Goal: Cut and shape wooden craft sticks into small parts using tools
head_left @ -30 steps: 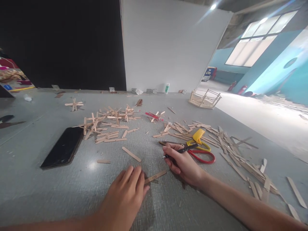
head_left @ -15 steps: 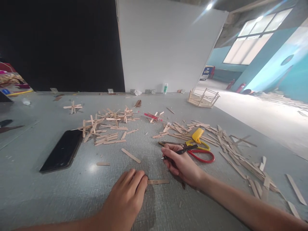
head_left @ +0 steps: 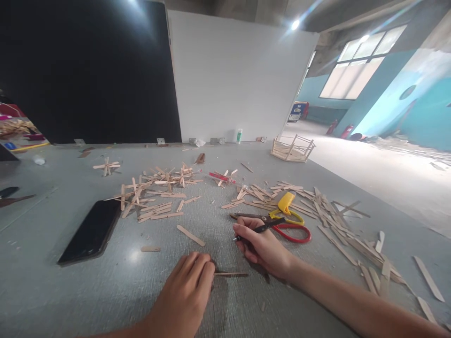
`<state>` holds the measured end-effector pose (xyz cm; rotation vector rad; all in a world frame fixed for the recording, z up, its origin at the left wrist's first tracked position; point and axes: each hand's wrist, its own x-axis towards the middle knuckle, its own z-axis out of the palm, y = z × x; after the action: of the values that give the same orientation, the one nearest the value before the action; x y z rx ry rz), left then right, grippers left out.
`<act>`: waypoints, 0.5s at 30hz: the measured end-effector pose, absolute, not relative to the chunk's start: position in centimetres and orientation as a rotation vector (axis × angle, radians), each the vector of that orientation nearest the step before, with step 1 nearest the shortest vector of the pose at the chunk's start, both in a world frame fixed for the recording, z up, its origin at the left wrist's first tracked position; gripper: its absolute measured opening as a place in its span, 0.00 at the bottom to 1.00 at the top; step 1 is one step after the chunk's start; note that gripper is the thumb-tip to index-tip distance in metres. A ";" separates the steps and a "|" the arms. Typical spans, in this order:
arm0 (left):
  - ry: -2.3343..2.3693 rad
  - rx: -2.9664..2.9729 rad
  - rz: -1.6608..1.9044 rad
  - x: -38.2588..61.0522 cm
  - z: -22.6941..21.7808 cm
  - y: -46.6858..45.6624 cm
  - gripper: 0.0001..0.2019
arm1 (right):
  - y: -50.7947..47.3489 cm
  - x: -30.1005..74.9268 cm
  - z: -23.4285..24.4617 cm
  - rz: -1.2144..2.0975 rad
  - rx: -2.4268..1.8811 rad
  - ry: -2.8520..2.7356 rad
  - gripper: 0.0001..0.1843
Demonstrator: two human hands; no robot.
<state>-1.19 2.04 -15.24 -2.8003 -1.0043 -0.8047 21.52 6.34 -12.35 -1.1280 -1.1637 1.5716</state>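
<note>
My left hand (head_left: 192, 286) is closed on one end of a wooden craft stick (head_left: 230, 274), which juts out to the right and shows only its thin edge. In my right hand (head_left: 260, 246) a black pen (head_left: 265, 226) is gripped in a writing hold, its tip pointing left, above and apart from the stick. Just behind that hand lie scissors (head_left: 291, 233) with a red and a yellow handle loop, beside a yellow tool (head_left: 286, 203). A loose craft stick (head_left: 190, 235) rests beyond my left hand, and a shorter stick piece (head_left: 151, 249) lies to its left.
A black phone (head_left: 90, 231) lies at left. Piles of craft sticks (head_left: 162, 195) spread across the middle, with more sticks (head_left: 334, 220) at right. A small stick-built frame (head_left: 293, 149) and a glue stick (head_left: 239, 136) stand near the back panels (head_left: 239, 75).
The stick in my left hand has turned from its flat, marked face onto its thin edge. My right hand keeps the pen. The view has tilted slightly upward.
</note>
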 end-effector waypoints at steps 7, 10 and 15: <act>-0.821 -2.862 -0.881 -1.2 -14.4 1.8 0.15 | 6.3 21.5 -12.5 1.580 -1.119 -1.177 0.23; -0.734 -2.911 -0.893 -1.1 -14.4 2.0 0.19 | 6.3 21.4 -12.5 1.570 -1.122 -1.191 0.23; -0.791 -2.920 -0.872 -1.0 -14.6 2.2 0.16 | 6.2 21.5 -12.4 1.553 -1.143 -1.233 0.25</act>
<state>-1.05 2.22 -14.61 -2.9198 -0.7913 -0.8716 21.51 6.16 -12.42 -1.1433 -1.2328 1.5529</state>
